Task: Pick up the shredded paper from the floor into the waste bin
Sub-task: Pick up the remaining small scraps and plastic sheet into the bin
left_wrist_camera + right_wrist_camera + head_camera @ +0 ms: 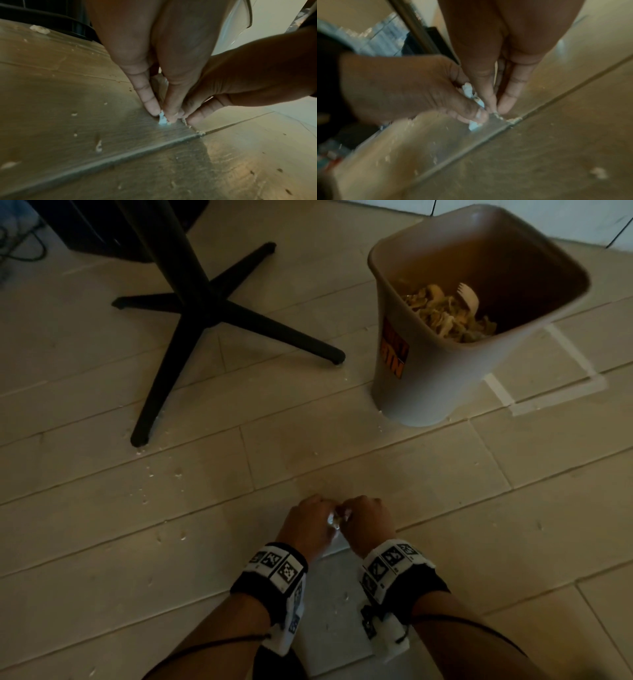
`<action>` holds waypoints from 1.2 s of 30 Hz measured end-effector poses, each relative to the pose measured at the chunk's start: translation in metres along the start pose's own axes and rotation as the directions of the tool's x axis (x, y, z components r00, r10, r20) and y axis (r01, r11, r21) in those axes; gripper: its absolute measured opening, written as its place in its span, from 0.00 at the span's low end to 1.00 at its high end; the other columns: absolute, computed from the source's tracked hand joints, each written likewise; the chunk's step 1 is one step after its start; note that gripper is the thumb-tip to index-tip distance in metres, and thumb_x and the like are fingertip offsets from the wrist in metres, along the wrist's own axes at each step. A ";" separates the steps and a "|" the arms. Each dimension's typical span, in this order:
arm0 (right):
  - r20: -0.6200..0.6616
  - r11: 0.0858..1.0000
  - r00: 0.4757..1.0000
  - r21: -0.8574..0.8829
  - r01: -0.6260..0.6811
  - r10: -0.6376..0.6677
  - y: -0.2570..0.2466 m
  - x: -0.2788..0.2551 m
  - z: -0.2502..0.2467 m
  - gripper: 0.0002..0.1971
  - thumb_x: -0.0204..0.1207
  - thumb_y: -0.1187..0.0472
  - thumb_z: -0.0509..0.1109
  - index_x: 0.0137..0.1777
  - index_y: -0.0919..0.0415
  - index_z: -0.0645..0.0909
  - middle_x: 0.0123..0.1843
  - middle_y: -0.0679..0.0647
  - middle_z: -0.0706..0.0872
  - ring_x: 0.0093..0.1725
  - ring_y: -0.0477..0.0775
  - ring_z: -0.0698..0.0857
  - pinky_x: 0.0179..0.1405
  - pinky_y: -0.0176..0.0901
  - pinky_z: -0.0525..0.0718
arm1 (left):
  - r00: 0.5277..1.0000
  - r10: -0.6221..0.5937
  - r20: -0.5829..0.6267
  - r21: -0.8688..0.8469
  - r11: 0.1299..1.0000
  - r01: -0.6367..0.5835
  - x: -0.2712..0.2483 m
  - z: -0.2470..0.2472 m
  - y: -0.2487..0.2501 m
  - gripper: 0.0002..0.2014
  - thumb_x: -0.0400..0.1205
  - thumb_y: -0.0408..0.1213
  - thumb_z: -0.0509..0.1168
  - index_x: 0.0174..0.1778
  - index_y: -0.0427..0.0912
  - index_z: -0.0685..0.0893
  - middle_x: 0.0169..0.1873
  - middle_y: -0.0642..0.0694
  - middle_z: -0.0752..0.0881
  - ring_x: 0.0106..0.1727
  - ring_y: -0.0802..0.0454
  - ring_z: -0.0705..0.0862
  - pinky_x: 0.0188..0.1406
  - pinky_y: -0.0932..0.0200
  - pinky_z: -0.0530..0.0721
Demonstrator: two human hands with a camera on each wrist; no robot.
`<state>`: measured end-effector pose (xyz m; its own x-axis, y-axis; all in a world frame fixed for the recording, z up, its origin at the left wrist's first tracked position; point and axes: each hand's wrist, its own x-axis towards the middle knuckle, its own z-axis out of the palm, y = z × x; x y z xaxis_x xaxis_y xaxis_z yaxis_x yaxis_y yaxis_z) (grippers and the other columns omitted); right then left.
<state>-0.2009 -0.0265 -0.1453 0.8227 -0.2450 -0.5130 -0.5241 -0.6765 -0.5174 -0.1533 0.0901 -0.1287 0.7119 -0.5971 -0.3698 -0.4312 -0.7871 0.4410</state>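
Plank floor; left hand pinches paper scrap, upright.

Plank floor: waste bin, table base, scattered paper crumbs.

the floor looked like pale wood-grain planks, faintly ribbed with a low sheen, and crumbly grit filled the seam just beside the pinching fingertips. the scrap they held was soft, torn white paper. well beyond the grip stood a smooth matt plastic waste bin and a matt black metal-looking table base
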 end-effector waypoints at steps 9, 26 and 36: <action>0.182 0.928 0.978 0.339 -0.156 0.098 0.011 -0.008 -0.017 0.11 0.71 0.71 0.70 0.46 0.60 0.92 0.43 0.54 0.88 0.46 0.50 0.85 0.55 0.46 0.85 | 0.997 0.026 -0.071 -0.044 0.999 -0.030 -0.008 0.013 -0.001 0.20 0.80 0.39 0.68 0.69 0.49 0.82 0.61 0.45 0.86 0.61 0.45 0.84 0.60 0.54 0.81; 0.145 0.621 0.914 0.692 -0.367 0.379 0.023 0.004 0.009 0.08 0.79 0.61 0.56 0.39 0.61 0.70 0.35 0.63 0.79 0.37 0.63 0.85 0.44 0.54 0.85 | 1.000 0.020 0.006 0.153 0.988 -0.021 -0.019 0.028 0.014 0.15 0.86 0.40 0.59 0.67 0.44 0.80 0.62 0.43 0.81 0.62 0.41 0.82 0.58 0.51 0.79; 0.061 0.669 0.933 0.680 -0.300 0.356 0.014 -0.029 -0.025 0.06 0.68 0.63 0.67 0.43 0.51 0.78 0.52 0.65 0.89 0.55 0.66 0.88 0.54 0.57 0.88 | 0.977 -0.211 -0.013 -0.235 0.951 0.202 -0.009 -0.012 0.010 0.04 0.71 0.36 0.74 0.37 0.51 0.90 0.41 0.47 0.92 0.48 0.49 0.90 0.42 0.63 0.84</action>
<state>-0.2266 -0.0462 -0.1210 0.5672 -0.4267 -0.7044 -0.7472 0.0931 -0.6580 -0.1570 0.0894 -0.1111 0.7938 -0.4159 -0.4437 -0.1359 -0.8324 0.5372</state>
